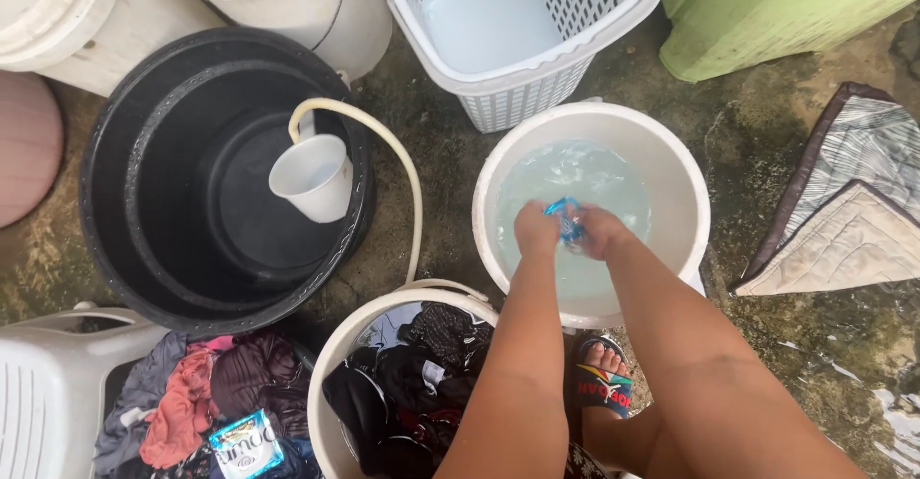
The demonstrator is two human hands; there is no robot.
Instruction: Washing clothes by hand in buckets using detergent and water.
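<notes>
Both hands are in over the white bucket of water, right at the centre of the view. The left hand is closed around one end of a small blue sachet, and the right hand pinches the other end, the two hands touching the packet from either side just above the water.

At six o'clock from that bucket sits a second white bucket, packed with dark clothes. Just beside it, at about five o'clock, a foot in a dark slipper stands on the wet concrete.

Over at nine o'clock, the big black tub holds a white plastic cup, with a cream hose curling over the rim. At twelve o'clock is a white laundry basket. Down at seven o'clock, a heap of coloured clothes with another blue sachet lying on it. At three o'clock, a folded quilted mat lies on the ground, well apart from the bucket.
</notes>
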